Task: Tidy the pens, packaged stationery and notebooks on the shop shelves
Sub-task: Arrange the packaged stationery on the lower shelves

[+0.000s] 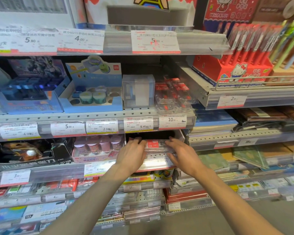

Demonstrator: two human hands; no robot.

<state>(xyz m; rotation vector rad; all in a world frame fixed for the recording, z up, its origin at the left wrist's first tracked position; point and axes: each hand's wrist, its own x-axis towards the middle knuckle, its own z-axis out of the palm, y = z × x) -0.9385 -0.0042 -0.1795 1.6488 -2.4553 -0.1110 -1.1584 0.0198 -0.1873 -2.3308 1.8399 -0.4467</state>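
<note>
A stack of clear plastic stationery packs with red labels (155, 146) lies at the front of the third shelf, in a dark slot under the shelf with the price tags. My left hand (131, 154) grips its left end with fingers curled over the top. My right hand (181, 153) holds the right end the same way. More of the same clear red-labelled packs (174, 95) sit piled loosely on the shelf above, beside a clear box (138, 90). Notebooks (214, 122) lie stacked on the right-hand shelves. Red packaged pens (248, 41) stand in a cartoon-cat display box at upper right.
A pink display box of cup-shaped sharpeners (96, 150) stands just left of my hands. A black display box (31, 153) is further left, blue display trays (92, 92) above. Price-tag rails (102, 127) edge every shelf. Lower shelves hold more packaged items; grey floor is at bottom right.
</note>
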